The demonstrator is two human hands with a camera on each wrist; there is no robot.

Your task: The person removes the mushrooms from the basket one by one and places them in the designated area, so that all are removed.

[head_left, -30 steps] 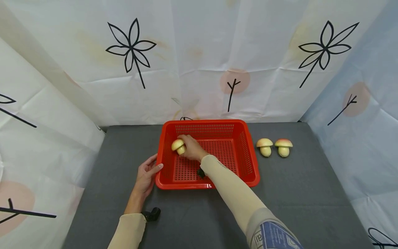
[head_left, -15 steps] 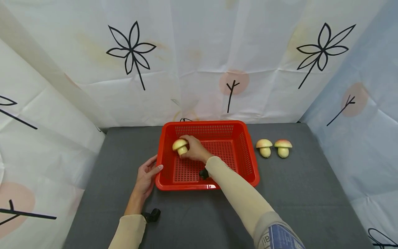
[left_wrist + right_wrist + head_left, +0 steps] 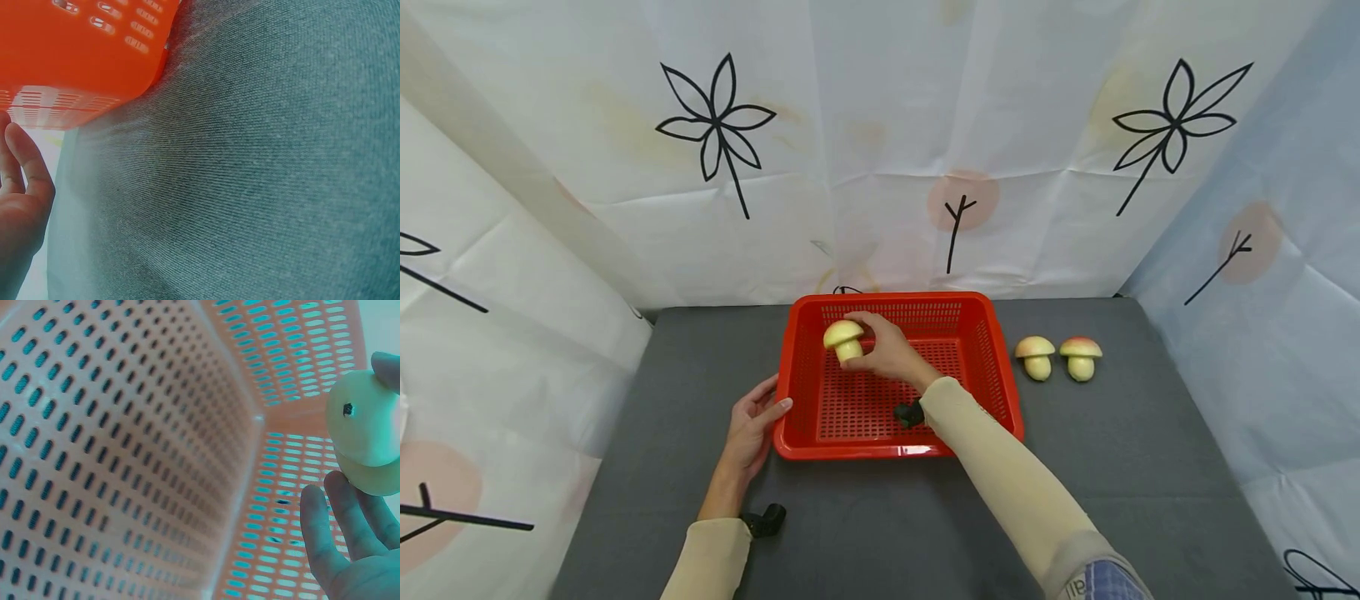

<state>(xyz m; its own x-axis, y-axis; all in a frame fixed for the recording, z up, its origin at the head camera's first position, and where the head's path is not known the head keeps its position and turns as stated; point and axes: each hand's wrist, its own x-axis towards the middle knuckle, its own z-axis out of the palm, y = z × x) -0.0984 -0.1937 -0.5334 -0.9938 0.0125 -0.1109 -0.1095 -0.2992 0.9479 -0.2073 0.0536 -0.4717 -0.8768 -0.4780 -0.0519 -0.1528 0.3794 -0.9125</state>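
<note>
A toy mushroom (image 3: pixel 844 337) with a yellowish cap and pale stem is held between the thumb and fingers of my right hand (image 3: pixel 887 350), over the left part of the red basket (image 3: pixel 898 452). In the right wrist view the mushroom (image 3: pixel 362 422) shows its rounded stem end, with a small dark mark, between the fingers. My left hand (image 3: pixel 751 425) holds the basket's left side, thumb over the rim and fingers by the outer wall. The left wrist view shows those fingers (image 3: pixel 28 162) close to the basket wall (image 3: pixel 81 56); the thumb is hidden there.
Two more toy mushrooms stand to the right of the basket, one yellowish (image 3: pixel 1035 357) and one redder-capped (image 3: pixel 1081 358). The dark grey table (image 3: pixel 865 533) ends at a white patterned cloth (image 3: pixel 880 225) behind and at both sides.
My right hand has raised the mushroom a little and moved it right, away from the basket's left wall. The left hand has stayed at the basket's side.
</note>
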